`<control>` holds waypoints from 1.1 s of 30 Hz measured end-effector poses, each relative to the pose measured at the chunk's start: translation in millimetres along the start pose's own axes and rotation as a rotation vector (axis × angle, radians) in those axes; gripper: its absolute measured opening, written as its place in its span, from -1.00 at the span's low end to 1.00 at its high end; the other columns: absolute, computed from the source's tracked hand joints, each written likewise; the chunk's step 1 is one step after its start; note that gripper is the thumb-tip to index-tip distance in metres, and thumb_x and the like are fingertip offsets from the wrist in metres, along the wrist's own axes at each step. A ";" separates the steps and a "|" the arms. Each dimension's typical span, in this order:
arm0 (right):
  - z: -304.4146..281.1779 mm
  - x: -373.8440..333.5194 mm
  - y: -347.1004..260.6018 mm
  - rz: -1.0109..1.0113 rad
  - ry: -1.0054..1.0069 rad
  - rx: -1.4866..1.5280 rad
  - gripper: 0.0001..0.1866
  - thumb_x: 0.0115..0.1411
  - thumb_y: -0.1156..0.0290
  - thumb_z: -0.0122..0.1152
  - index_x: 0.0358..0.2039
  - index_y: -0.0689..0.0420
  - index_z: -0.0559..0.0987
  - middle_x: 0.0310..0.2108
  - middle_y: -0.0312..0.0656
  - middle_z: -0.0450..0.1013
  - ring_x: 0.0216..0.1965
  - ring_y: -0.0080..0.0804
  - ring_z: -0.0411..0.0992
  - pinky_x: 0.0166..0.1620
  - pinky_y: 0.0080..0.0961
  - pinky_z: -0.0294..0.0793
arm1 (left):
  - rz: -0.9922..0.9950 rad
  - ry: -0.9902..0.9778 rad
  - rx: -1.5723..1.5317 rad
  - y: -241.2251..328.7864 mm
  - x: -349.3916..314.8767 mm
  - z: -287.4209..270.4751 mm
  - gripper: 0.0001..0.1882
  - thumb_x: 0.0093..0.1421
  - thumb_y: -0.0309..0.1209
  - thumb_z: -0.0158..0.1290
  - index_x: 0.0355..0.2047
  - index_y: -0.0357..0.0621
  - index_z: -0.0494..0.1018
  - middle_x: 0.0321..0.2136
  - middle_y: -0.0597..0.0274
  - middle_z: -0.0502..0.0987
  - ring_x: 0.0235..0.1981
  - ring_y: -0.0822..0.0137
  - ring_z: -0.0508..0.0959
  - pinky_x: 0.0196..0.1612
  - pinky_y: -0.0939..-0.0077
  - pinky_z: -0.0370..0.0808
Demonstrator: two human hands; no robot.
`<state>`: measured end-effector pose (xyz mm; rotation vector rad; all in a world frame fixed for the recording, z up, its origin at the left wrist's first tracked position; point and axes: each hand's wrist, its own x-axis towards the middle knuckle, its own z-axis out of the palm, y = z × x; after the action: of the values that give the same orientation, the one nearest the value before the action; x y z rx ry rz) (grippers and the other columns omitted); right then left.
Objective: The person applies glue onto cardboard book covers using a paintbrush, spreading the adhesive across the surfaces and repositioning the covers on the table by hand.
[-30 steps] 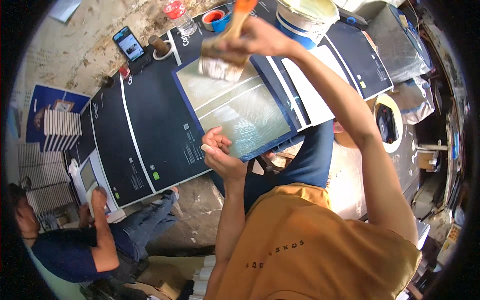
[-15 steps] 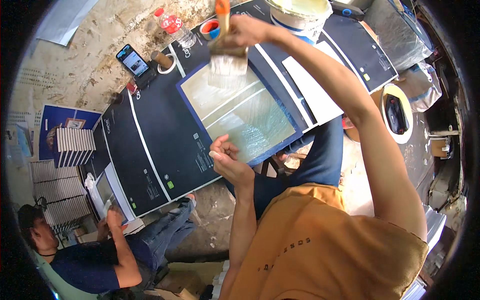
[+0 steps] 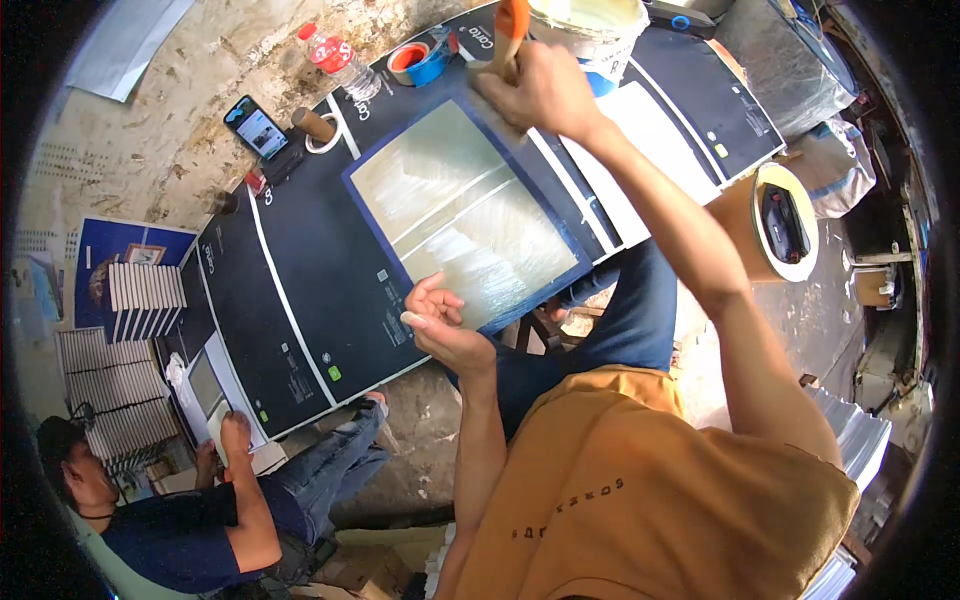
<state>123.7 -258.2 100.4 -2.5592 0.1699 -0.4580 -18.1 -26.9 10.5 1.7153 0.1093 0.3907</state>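
My right hand (image 3: 548, 92) is closed round a wide brush (image 3: 512, 22) with an orange handle, held over the far right edge of a blue-bordered sheet (image 3: 398, 150). The bristles are blurred and partly hidden by the hand. Two beige panels with pale strips between them fill the middle of the sheet, and wet, whitish streaks cover them. Close to the sheet's near left edge is my left hand (image 3: 452, 335), palm up, its fingers loosely curled and apart with nothing in them. A white bucket (image 3: 598, 68) of pale paste stands just beyond my right hand.
A black-covered table (image 3: 310, 270) holds a phone (image 3: 257, 128), a plastic bottle (image 3: 340, 60), tape rolls (image 3: 408, 60) and white sheets (image 3: 640, 165). A person (image 3: 190, 525) works at the left near stacked books (image 3: 145, 298). At the right stands a round tan container (image 3: 745, 225).
The brush has moved right, off the middle of the far panel to the sheet's far right edge. Whitish streaks on the near panel look more spread. My left hand has barely moved.
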 end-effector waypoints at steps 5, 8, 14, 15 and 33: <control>5.8 -37.4 -2.1 -0.064 -0.036 0.311 -0.60 0.05 0.10 0.28 -0.51 0.26 0.64 -0.57 0.06 0.55 -0.47 -0.01 0.60 -0.31 -0.18 0.59 | -0.011 0.061 -0.073 -0.4 -1.8 -5.0 -0.23 0.44 0.14 -0.60 -0.18 -0.25 0.44 -0.60 0.37 0.32 -0.56 0.53 0.21 -0.44 0.63 0.13; -17.5 -46.6 11.5 0.139 0.016 0.151 -0.62 0.09 0.12 0.28 -0.49 0.25 0.65 -0.67 -0.01 0.52 -0.56 -0.11 0.59 -0.38 -0.25 0.59 | -0.037 0.070 -0.141 -6.1 -0.4 -2.5 -0.22 0.42 0.22 -0.58 -0.14 -0.21 0.42 -0.54 0.38 0.35 -0.52 0.55 0.24 -0.40 0.67 0.15; 16.8 -75.0 -71.9 -0.046 0.261 0.494 -0.72 0.13 0.26 0.21 -0.43 0.27 0.58 -0.63 0.07 0.51 -0.53 0.01 0.58 -0.38 -0.16 0.57 | 0.070 0.236 -0.329 -14.0 2.5 -1.3 -0.20 0.41 0.25 -0.58 -0.03 -0.24 0.37 -0.40 0.35 0.35 -0.41 0.50 0.27 -0.30 0.62 0.24; 29.1 -80.8 -84.8 -0.028 0.117 0.539 -0.72 0.13 0.27 0.19 -0.39 0.28 0.57 -0.62 0.08 0.51 -0.51 0.05 0.57 -0.37 -0.14 0.57 | 0.039 0.212 -0.340 -20.0 2.9 -4.1 -0.19 0.40 0.27 -0.58 0.01 -0.24 0.34 -0.38 0.34 0.36 -0.40 0.50 0.27 -0.31 0.62 0.24; 9.3 -160.7 -64.6 0.031 0.066 0.484 -0.54 0.13 0.36 0.29 0.02 0.29 0.49 -0.37 0.00 0.55 -0.30 -0.24 0.57 -0.15 -0.36 0.52 | -0.014 0.171 -0.271 -15.4 1.1 -4.7 -0.13 0.36 0.30 -0.64 0.04 -0.26 0.32 -0.30 0.26 0.37 -0.34 0.46 0.30 -0.21 0.56 0.27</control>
<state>-21.3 -165.2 80.5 -2.0672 0.1058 -0.5033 -16.3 -19.2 -3.7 1.4126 0.1842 0.5179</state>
